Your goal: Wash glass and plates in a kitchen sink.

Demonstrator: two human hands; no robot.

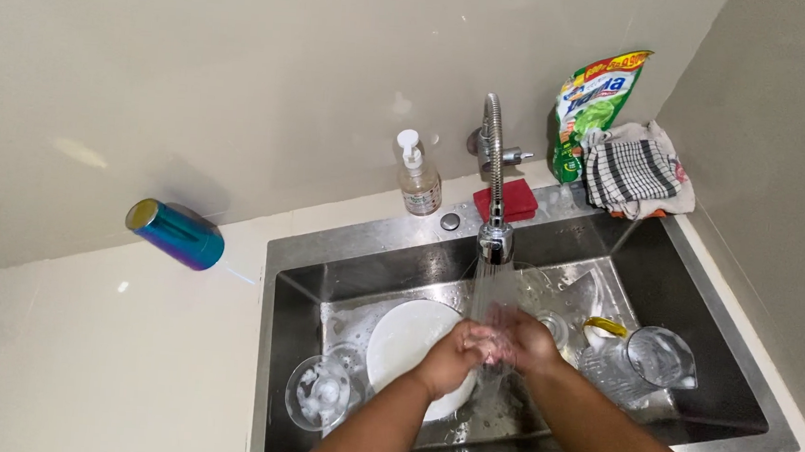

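Both hands are blurring under the running water, so the left hand and right hand are running together and their fingers cannot be told apart. Whatever they are closing on is staying hidden between them. The left hand is covering part of the white plate beneath it. Both forearms are being cut off by the bottom edge.

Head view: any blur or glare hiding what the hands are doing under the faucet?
Head view: left hand and right hand are motion-blurred under the faucet stream, so whatever they hold is unclear; soft glare patches sit on the wall and countertop; wide-angle bending shows along the sink edges.
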